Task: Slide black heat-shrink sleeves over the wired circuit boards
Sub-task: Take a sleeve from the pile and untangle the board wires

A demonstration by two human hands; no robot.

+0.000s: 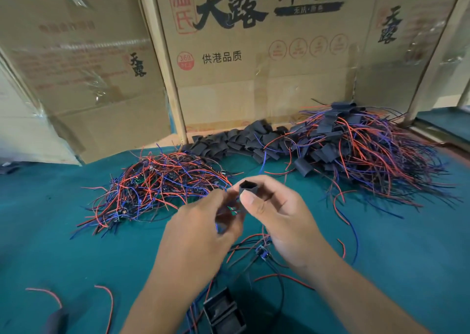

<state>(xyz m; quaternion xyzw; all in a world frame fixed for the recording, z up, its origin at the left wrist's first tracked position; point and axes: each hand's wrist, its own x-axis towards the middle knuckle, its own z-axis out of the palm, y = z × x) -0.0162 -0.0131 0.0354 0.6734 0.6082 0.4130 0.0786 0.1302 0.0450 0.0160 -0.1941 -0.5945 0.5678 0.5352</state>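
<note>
Right hand pinches a sleeve between thumb and forefinger, open mouth up and toward the camera; other fingers loosely curled. I hold it above the table, near its middle. Left hand is blurred, fingers curled in just beside the sleeve, touching its lower end; I see something dark in the curl, but I cannot tell what it is or whether the hand grips it.

Under my hands a bare board with red, blue and black wires lies on the green cloth, toward the near edge.

Left of centre: wired pile, a tangle of unsleeved boards with red and blue leads. Along the far edge, against the cardboard wall: loose sleeves in a heap. Far right: done pile, sleeved boards with wires fanning out, touching the loose sleeves heap.

Near edge, centre: a small black tray, partly behind my left forearm. Near left corner: two stray red wires and a blurred dark object, can't identify. The wall is printed with black and red characters.
</note>
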